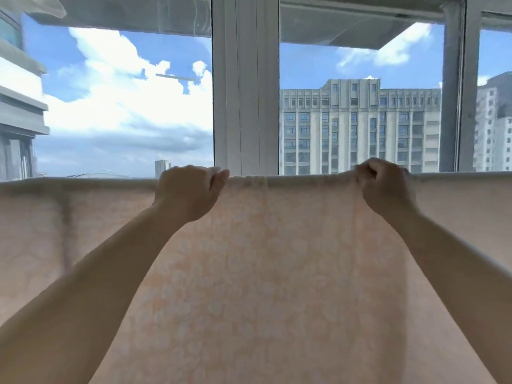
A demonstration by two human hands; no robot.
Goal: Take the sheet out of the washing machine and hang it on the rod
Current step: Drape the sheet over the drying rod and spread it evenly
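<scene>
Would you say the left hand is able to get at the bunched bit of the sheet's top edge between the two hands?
Probably yes: the left hand grips the sheet just beside that bunch, with nothing between them.

I am finding no text, label, brand, number or sign that I can read anywhere in the head view. I am seeing only a pale repeating pattern on the peach sheet (263,273), with no lettering in it. The grey building (360,128) outside the window is showing rows of windows and no signage I can make out.
</scene>
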